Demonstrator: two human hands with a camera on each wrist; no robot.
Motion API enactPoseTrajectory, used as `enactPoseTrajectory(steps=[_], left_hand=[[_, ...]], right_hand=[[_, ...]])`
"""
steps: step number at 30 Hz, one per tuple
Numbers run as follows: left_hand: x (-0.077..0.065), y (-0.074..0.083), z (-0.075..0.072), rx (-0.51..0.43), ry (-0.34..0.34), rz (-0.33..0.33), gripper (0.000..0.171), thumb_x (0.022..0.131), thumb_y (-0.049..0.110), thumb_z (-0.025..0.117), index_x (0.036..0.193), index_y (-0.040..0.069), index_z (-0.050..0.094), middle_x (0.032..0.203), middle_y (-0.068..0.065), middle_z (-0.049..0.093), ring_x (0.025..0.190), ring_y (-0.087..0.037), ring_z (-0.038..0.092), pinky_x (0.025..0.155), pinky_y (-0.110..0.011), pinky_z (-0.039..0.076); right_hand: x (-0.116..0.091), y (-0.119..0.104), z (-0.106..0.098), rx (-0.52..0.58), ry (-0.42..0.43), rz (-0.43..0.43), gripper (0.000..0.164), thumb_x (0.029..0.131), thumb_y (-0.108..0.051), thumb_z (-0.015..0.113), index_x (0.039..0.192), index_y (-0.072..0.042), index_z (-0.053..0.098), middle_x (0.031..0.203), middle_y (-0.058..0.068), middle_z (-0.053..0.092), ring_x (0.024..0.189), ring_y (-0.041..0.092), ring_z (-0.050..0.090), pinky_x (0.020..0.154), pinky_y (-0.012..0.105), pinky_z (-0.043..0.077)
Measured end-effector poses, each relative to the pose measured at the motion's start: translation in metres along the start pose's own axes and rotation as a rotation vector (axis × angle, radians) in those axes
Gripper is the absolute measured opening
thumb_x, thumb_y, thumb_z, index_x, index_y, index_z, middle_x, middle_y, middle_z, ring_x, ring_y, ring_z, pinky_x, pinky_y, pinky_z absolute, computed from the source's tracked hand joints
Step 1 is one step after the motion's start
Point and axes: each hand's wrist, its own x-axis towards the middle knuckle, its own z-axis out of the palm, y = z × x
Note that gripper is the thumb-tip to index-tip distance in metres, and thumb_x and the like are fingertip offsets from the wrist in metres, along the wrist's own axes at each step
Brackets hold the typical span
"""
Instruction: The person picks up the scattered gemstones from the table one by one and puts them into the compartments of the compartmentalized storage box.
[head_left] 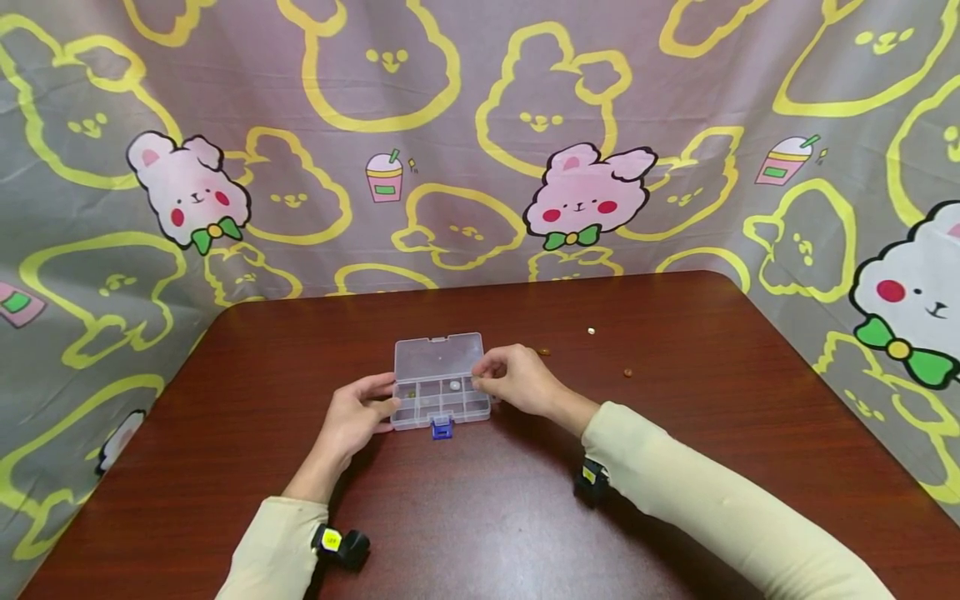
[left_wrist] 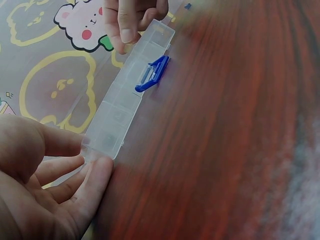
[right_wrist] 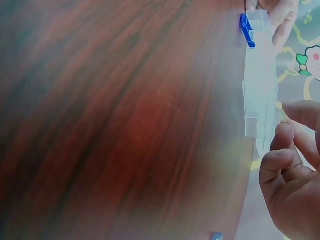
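Compartment box (head_left: 453,406), seven o'clock from centre, is pinched at nine by the left hand (head_left: 354,414) and is best held steady; whether anything is pinched by the right hand (head_left: 521,381), at three, cannot be told.

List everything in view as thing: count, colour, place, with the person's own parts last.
Table: 1, reddish brown, foreground
Curtain: 1, greyish with cartoon prints, behind table
Box: 1, clear, on table, lid raised
Latch: 1, blue, box front
Bits in box: at least 2, white and yellowish, separate compartments
Loose bits: at least 3, white, amber, brown, right of box
Bluish bit: at least 1, top of left wrist view, unclear
Wrist cameras: 2, black, one per wrist
Sleeves: 2, cream, forearms
Left hand: 1, bare, holding box's left end
Right hand: 1, bare, at box's right end
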Motion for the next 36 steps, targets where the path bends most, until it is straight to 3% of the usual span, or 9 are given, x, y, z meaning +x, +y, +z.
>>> enactPoseTrajectory(steps=[8, 16, 25, 36], left_hand=[[0.002, -0.001, 0.001, 0.016, -0.002, -0.008, 0.044, 0.093, -0.002, 0.064, 0.136, -0.004, 0.057, 0.125, -0.027, 0.061, 0.089, -0.018, 0.069, 0.067, -0.031, 0.061], [0.003, -0.001, 0.001, 0.02, 0.004, -0.008, 0.043, 0.093, -0.002, 0.065, 0.136, -0.003, 0.058, 0.124, -0.025, 0.062, 0.088, -0.018, 0.069, 0.067, -0.031, 0.061], [0.001, 0.0, 0.001, 0.033, 0.005, -0.021, 0.043, 0.093, -0.002, 0.066, 0.136, -0.003, 0.058, 0.124, -0.025, 0.063, 0.089, -0.019, 0.069, 0.068, -0.032, 0.061], [0.0, 0.001, 0.001, 0.042, 0.004, -0.02, 0.043, 0.093, -0.002, 0.065, 0.136, -0.004, 0.058, 0.125, -0.026, 0.062, 0.089, -0.018, 0.068, 0.066, -0.031, 0.06]], right_hand=[[-0.004, 0.004, -0.01, -0.021, 0.015, -0.007, 0.007, 0.087, -0.011, 0.078, 0.092, -0.007, 0.076, 0.074, -0.004, 0.066, 0.067, 0.014, 0.059, 0.06, 0.025, 0.048], [-0.012, 0.014, -0.023, -0.076, 0.04, 0.017, 0.005, 0.091, -0.015, 0.073, 0.091, -0.012, 0.077, 0.08, -0.006, 0.07, 0.069, 0.011, 0.059, 0.065, 0.029, 0.05], [-0.031, 0.027, -0.036, -0.102, 0.026, 0.023, 0.004, 0.091, -0.015, 0.073, 0.09, -0.012, 0.076, 0.076, -0.007, 0.067, 0.063, 0.011, 0.058, 0.064, 0.029, 0.048], [-0.057, 0.042, -0.063, -0.085, 0.0, 0.093, 0.007, 0.088, -0.01, 0.075, 0.095, -0.008, 0.075, 0.076, -0.003, 0.065, 0.062, 0.015, 0.057, 0.063, 0.031, 0.048]])
